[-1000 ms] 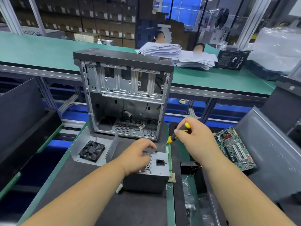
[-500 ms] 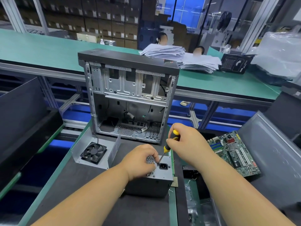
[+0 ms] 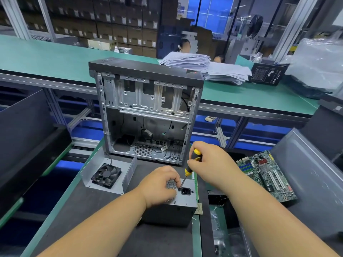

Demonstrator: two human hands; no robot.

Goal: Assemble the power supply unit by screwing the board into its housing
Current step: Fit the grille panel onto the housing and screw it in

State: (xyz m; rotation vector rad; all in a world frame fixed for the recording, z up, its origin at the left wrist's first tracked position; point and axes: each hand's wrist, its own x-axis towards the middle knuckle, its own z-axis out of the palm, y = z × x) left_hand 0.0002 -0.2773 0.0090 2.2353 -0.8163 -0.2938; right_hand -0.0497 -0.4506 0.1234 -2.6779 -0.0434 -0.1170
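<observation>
The grey power supply unit [image 3: 182,198] stands on the dark mat near the front, its socket face turned up. My left hand [image 3: 159,184] rests on that face with curled fingers over the vent holes, holding the unit. My right hand [image 3: 209,164] grips a black-and-yellow screwdriver [image 3: 192,163]. Its tip touches the face just left of the black power socket [image 3: 185,191]. The screw itself is too small to make out.
An open computer case [image 3: 146,112] stands upright behind the unit. A metal cover with a black fan [image 3: 106,175] lies to the left. A green motherboard [image 3: 265,173] and a grey side panel [image 3: 313,182] lie to the right.
My right hand has brought the screwdriver down and left, from in the air to upright with its tip on the unit's face. My left hand has stayed on the unit.
</observation>
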